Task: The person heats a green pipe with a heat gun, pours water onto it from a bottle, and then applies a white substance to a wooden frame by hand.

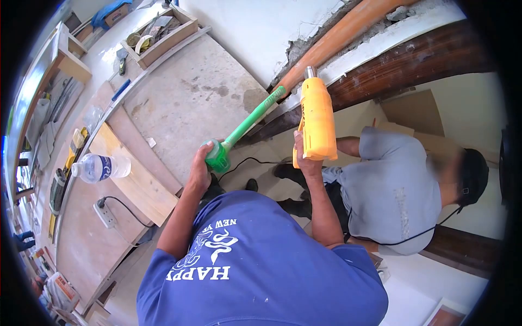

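Note:
My left hand point(201, 167) is wrapped round the green fitting point(218, 157) at the lower end of a green pipe point(253, 119), which slants up to the right. In my right hand point(307, 155) is a yellow heat gun point(318, 119), held by its handle with the metal nozzle pointing up. The nozzle is to the right of the pipe's upper end, apart from it. Behind the pipe's tip an orange pipe point(331, 46) runs along a broken groove in the wall.
A person in a grey shirt point(389, 187) and black cap bends close on the right. At left, a wooden board point(136, 176), water bottle point(103, 167) and power strip point(105, 213) lie on the bench. A wooden tray point(168, 44) holds tools. A black cord point(247, 160) hangs below my hands.

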`<move>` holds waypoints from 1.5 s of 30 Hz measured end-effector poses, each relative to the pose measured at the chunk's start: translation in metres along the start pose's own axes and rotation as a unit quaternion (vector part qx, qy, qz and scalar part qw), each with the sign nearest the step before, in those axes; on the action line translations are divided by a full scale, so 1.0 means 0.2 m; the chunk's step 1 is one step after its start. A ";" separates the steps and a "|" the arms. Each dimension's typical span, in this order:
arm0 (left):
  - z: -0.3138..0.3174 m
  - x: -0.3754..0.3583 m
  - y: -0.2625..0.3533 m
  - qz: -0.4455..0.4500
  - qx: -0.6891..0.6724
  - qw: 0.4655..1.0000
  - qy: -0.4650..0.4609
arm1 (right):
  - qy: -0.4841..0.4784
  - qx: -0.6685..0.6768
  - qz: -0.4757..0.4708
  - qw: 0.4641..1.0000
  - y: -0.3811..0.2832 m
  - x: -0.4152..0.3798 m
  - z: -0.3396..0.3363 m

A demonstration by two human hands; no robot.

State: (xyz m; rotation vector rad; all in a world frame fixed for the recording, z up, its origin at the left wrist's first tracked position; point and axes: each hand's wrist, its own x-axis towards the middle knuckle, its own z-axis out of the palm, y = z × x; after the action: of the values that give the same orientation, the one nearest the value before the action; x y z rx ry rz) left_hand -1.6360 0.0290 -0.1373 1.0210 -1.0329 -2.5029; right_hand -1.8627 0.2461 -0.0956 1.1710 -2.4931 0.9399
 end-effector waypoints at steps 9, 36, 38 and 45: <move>0.15 0.09 -0.02 0.023 0.013 1.000 -0.017 | 0.007 0.042 -0.026 0.999 0.05 -0.08 -0.04; -0.01 0.15 0.01 0.063 0.081 0.994 -0.043 | 0.022 0.015 -0.005 1.000 -0.07 -0.16 0.22; 0.00 0.18 0.00 0.075 0.086 0.992 -0.051 | 0.028 -0.021 -0.039 0.999 -0.06 -0.19 0.21; 0.07 0.24 -0.01 0.077 0.079 0.993 -0.045 | 0.017 -0.040 -0.081 0.996 -0.13 -0.14 0.14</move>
State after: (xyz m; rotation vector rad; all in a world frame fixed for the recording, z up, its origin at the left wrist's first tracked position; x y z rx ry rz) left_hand -1.6806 0.0158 -0.1554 0.8392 -1.3013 -2.3925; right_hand -1.8239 0.2331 -0.1178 1.2975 -2.3454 0.8038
